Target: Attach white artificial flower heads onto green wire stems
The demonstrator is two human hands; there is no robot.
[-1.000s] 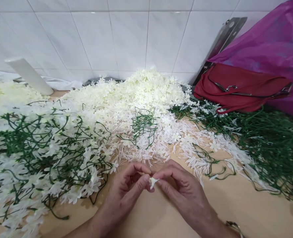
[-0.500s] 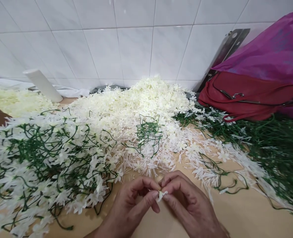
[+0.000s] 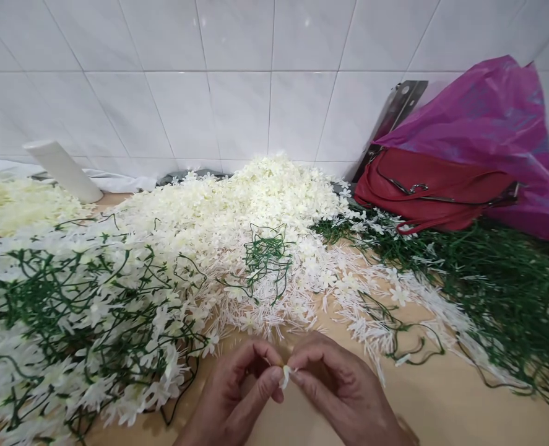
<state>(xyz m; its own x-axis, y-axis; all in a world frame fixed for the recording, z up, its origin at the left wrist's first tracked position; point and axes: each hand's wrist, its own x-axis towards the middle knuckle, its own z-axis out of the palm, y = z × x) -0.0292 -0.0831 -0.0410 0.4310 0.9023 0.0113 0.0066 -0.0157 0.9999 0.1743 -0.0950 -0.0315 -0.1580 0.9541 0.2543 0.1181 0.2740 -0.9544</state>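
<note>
Near centre, I see a small white petal piece (image 3: 285, 376) held between both hands just above the tabletop (image 3: 469, 412). Left hand (image 3: 244, 399): thumb and forefinger pinched nearly closed on it. Right hand (image 3: 343, 390): fingertips closed in at its right edge; can't tell how firm. Step reads as fine fingertip shaping or fitting. I'd say next move needs a steady left pinch, small right-finger adjustments, light force. Loose blossoms (image 3: 269, 195) far side, flowered stems (image 3: 93, 303) left.

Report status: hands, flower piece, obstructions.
Left hand and right hand: fingers pinching one white artificial petal piece between them. Green stem tangle lies beyond, not blocking.
</note>
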